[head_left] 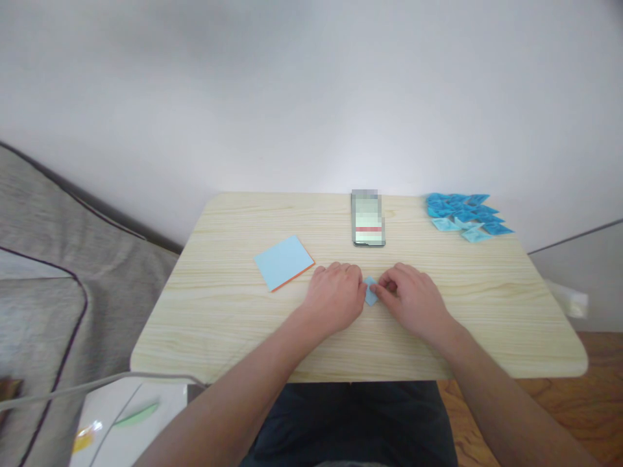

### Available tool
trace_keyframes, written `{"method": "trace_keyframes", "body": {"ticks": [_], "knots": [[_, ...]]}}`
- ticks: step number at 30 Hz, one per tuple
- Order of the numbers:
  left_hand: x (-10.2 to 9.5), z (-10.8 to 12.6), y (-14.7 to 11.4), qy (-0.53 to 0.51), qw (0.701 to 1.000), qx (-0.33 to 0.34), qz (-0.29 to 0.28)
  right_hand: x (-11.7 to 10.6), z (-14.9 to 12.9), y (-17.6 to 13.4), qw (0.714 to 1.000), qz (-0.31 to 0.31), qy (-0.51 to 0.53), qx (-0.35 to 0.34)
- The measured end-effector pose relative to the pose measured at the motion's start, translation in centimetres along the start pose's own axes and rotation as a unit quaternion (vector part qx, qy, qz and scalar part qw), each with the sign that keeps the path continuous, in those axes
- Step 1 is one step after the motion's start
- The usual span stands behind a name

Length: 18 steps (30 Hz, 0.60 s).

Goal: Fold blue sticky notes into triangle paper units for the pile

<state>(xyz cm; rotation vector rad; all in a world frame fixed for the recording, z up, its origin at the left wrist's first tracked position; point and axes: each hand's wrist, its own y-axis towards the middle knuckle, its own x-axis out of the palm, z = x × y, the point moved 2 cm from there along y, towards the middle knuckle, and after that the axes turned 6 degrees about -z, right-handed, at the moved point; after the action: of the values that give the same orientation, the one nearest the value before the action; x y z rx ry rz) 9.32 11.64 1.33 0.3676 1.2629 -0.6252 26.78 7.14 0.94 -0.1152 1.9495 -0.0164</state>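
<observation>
A small piece of folded light blue paper [370, 297] lies on the table between my two hands. My left hand [337, 293] is closed, its fingers curled and its thumb side against the paper's left edge. My right hand [413, 295] pinches the paper's right side with thumb and index finger. Parts of the paper are hidden under the fingers. Left of my hands rests a stack of square paper [285, 263], light blue on top with an orange edge showing below.
A phone [368, 219] with a blurred lit screen lies at the table's back middle. Several folded blue paper pieces [457, 211] sit in rows at the back right. The wooden table [219, 292] meets a white wall. A grey sofa [111, 298] and a cable [121, 376] are at left.
</observation>
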Motion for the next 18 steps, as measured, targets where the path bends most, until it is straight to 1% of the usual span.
{"method": "trace_keyframes", "body": {"ticks": [5,9,13,18], "knots": [[-0.1,-0.1,0.0,-0.004,1.0,-0.002,-0.002,0.0,0.8,0.0,0.997,-0.006,0.073,0.002],[-0.6,-0.3,-0.1,-0.029,0.999,0.011,-0.007,-0.2,1.1,-0.1,0.994,-0.008,0.105,-0.017],[-0.9,-0.7,-0.4,-0.059,0.998,0.033,-0.006,-0.2,1.1,-0.3,0.994,-0.002,0.102,-0.033],[-0.4,-1.2,-0.6,-0.082,0.996,0.035,0.01,0.1,1.0,-0.4,0.997,-0.003,0.059,-0.047]]}}
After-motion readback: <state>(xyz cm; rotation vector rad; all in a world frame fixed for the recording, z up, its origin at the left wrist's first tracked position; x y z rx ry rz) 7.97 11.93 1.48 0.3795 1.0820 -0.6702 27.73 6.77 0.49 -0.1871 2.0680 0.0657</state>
